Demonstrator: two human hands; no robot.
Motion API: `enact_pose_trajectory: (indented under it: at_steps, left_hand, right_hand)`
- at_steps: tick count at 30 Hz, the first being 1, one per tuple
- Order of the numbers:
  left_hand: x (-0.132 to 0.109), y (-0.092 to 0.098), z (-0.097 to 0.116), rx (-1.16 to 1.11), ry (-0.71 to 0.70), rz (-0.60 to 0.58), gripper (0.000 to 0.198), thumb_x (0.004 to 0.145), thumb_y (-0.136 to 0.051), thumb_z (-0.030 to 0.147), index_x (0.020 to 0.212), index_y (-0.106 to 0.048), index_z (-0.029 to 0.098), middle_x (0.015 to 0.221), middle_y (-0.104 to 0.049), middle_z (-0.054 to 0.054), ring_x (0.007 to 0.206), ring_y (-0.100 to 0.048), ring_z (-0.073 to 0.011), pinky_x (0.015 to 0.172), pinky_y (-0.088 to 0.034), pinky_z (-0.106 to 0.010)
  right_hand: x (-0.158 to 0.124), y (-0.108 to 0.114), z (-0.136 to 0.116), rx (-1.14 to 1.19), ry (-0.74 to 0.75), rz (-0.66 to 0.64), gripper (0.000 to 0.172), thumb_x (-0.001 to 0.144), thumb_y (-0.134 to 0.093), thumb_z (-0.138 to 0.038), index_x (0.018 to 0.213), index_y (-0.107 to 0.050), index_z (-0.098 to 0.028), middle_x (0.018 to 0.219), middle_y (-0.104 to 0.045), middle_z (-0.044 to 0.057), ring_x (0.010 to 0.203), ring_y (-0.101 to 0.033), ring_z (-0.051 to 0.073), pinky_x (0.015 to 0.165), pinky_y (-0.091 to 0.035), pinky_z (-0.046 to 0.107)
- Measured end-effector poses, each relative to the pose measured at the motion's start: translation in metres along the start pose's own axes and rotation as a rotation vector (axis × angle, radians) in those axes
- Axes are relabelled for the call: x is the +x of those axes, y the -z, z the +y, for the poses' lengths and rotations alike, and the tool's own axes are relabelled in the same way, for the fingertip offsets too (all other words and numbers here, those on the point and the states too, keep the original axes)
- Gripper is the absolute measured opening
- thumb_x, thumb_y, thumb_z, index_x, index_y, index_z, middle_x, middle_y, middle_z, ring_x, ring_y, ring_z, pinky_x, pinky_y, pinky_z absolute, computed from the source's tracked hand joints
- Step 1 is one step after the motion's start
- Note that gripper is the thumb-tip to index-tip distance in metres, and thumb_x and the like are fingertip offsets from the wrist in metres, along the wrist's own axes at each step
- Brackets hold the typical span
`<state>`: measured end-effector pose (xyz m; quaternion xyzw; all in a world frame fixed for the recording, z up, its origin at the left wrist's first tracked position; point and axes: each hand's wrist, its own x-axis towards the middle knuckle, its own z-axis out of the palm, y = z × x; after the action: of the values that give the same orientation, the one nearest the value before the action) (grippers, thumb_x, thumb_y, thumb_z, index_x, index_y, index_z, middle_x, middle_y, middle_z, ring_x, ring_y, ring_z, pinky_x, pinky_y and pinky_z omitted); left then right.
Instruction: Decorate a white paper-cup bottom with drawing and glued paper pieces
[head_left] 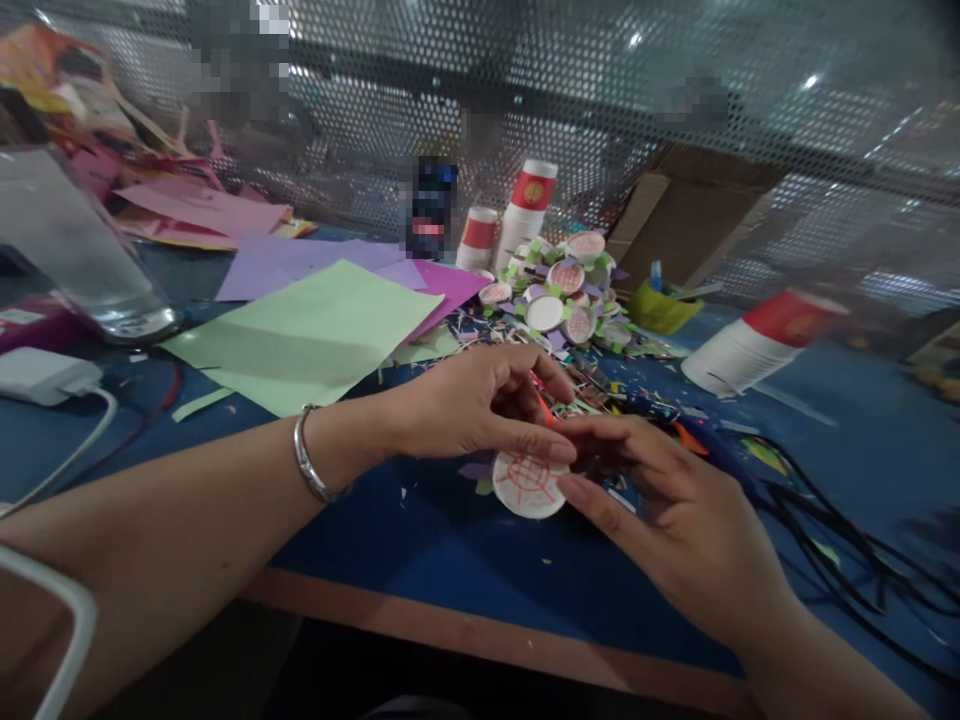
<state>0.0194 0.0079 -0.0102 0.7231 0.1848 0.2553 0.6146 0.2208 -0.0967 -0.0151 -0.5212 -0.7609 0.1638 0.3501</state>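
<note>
Between my hands is a white paper disc (pixel 529 487) with a red-orange grid pattern, probably the bottom of a cut cup, with purple and green paper bits at its left side. My left hand (pixel 480 405) pinches its upper edge, thumb on top. My right hand (pixel 664 495) touches its right edge with the thumb, fingers curled behind. Beyond my hands lies a heap of similar discs (pixel 566 290) with green and purple paper pieces. Scraps and an orange-red object, partly hidden by my fingers, lie just behind.
Light green paper (pixel 307 335) and purple paper (pixel 300 265) lie at left, near a glass of water (pixel 127 290) and a white charger (pixel 49 375). Stacked cups (pixel 757 340), a yellow container (pixel 664 308) and black cables (pixel 832 545) are at right. Perforated metal stands behind.
</note>
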Motion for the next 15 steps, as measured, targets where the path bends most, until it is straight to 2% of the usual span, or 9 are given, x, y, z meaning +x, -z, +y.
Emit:
enact_pose_trajectory:
  at_steps: [4, 6, 8, 12, 15]
  left_hand:
    - [-0.001, 0.0, 0.006, 0.016, -0.002, 0.044, 0.042, 0.085, -0.079, 0.036, 0.115, -0.057, 0.018, 0.078, -0.064, 0.002, 0.07, -0.059, -0.0098, 0.063, -0.045, -0.022]
    - [-0.003, 0.003, 0.01, 0.01, 0.042, 0.051, 0.046, 0.089, -0.073, 0.044, 0.121, -0.055, 0.017, 0.085, -0.067, -0.001, 0.076, -0.061, -0.0117, 0.065, -0.046, -0.024]
    - [-0.004, 0.006, 0.013, -0.031, 0.128, 0.017, 0.051, 0.087, -0.075, 0.045, 0.123, -0.055, 0.016, 0.095, -0.069, -0.005, 0.086, -0.064, -0.0142, 0.071, -0.048, -0.026]
    - [-0.006, 0.005, 0.013, -0.179, 0.269, -0.054, 0.054, 0.074, -0.087, 0.025, 0.118, -0.057, 0.017, 0.096, -0.07, -0.003, 0.083, -0.065, -0.0129, 0.069, -0.049, -0.024]
    - [-0.004, 0.0, 0.01, -0.251, 0.281, 0.02, 0.047, 0.07, -0.088, 0.018, 0.108, -0.061, 0.016, 0.089, -0.07, -0.001, 0.077, -0.064, -0.0112, 0.068, -0.049, -0.023]
  right_hand:
    - [0.003, 0.001, -0.003, 0.178, -0.092, -0.006, 0.022, 0.092, -0.072, -0.035, 0.113, -0.068, -0.031, 0.095, -0.077, -0.002, 0.08, -0.074, 0.013, 0.068, -0.06, 0.02]
    - [0.004, 0.003, -0.002, 0.255, -0.143, 0.035, 0.02, 0.091, -0.073, -0.035, 0.11, -0.069, -0.029, 0.093, -0.077, -0.001, 0.079, -0.075, 0.013, 0.068, -0.061, 0.02]
    - [0.004, 0.004, 0.001, 0.311, -0.174, 0.081, 0.021, 0.091, -0.074, -0.036, 0.109, -0.07, -0.027, 0.096, -0.078, 0.002, 0.082, -0.075, 0.015, 0.071, -0.063, 0.023]
    - [0.001, 0.005, 0.009, 0.349, -0.167, 0.161, 0.02, 0.091, -0.074, -0.035, 0.108, -0.071, -0.025, 0.101, -0.079, 0.006, 0.085, -0.076, 0.018, 0.072, -0.065, 0.028]
    - [0.003, 0.004, 0.009, 0.332, -0.102, 0.188, 0.018, 0.091, -0.073, -0.03, 0.108, -0.07, -0.023, 0.1, -0.079, 0.006, 0.085, -0.076, 0.018, 0.071, -0.066, 0.029]
